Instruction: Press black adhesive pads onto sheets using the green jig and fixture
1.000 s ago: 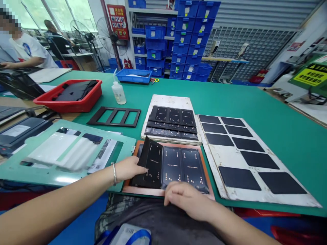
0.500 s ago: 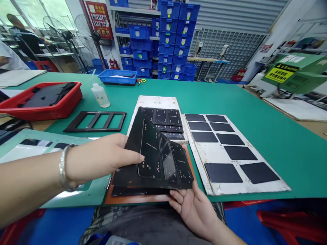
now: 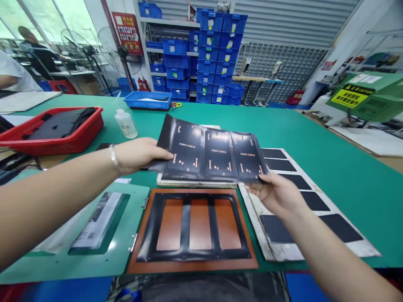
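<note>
Between both hands hangs a glossy black sheet (image 3: 217, 147) with three rectangular panels, each printed with small copper-coloured marks. My left hand (image 3: 141, 154) pinches its left edge, thumb on top; my right hand (image 3: 277, 191) grips its lower right corner. The sheet is raised and tilted over a white board (image 3: 163, 180), hiding most of what lies there. Below it, a black frame with three openings (image 3: 186, 222) lies flat on a brown board (image 3: 229, 266). A pale green hinged plate (image 3: 132, 218) adjoins that board on the left.
Black rectangular pieces (image 3: 315, 200) lie in rows on a white board (image 3: 273, 251) at right. Further left stand a red tray (image 3: 91, 134) of black pieces and a squeeze bottle (image 3: 126, 125). A blue tray (image 3: 147, 102) sits behind, beside pliers (image 3: 176, 105). Another person (image 3: 34, 50) sits far left.
Both hands have carried the black sheet forward and up, away from the brown board, uncovering the three-opening frame there. My right hand has moved from beneath the sheet's edge to its right corner.
</note>
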Available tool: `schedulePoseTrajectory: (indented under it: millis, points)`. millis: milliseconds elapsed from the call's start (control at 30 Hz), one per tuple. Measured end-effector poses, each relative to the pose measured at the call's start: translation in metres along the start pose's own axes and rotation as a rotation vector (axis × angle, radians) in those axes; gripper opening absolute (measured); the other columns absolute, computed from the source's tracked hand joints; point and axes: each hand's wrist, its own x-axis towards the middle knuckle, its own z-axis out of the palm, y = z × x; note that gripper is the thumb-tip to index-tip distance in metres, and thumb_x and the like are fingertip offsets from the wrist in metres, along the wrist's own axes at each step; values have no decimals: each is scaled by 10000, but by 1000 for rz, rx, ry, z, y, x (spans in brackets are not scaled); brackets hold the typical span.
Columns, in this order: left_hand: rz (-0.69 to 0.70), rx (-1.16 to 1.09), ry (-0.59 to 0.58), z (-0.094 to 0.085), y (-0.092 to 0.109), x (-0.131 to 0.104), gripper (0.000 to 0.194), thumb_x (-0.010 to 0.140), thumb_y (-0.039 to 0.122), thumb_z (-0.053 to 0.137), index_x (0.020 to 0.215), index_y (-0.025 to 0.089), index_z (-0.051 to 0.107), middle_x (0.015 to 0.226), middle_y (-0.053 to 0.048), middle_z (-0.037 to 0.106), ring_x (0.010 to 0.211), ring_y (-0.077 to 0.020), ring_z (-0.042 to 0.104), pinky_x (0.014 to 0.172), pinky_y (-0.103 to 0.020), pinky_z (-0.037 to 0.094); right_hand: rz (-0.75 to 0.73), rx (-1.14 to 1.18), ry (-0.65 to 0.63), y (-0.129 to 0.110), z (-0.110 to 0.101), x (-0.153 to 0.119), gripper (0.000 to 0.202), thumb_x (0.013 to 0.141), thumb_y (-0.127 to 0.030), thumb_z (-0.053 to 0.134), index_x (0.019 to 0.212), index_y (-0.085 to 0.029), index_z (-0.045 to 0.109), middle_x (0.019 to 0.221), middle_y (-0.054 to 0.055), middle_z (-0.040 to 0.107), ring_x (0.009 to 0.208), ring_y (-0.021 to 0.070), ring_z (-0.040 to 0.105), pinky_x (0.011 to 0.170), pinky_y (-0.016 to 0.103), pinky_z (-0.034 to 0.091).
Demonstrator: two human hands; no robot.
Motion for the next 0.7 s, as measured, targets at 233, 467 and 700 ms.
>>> schedulePoseTrajectory:
  millis: [233,467,700]
  points:
    - [-26,267,145,-6,-28,137,215,803,241,641,934,73,612,897,-88,649,771,-164,619,692,-304,503,-3,-414,169,-12,40,141,80,855,-152,457,790,-167,501,642,-13,577,526,91,588,461,202,426]
    - [-81,562,207,-10,-83,204,316,864,318,563,1130,149,542,1141,-87,560,977,-218,574,811,-405,498,79,-927,164,21,39,202,290,872,-340,537,1079,-137,558,1033,65,591,851,157,592,727,343,512]
    - [-105,779,213,-15,-114,226,309,870,328,551,1125,154,544,1137,-86,563,972,-213,576,814,-406,496,19,-1369,136,29,18,226,241,825,-334,571,845,-107,648,953,148,653,952,251,593,809,339,428]
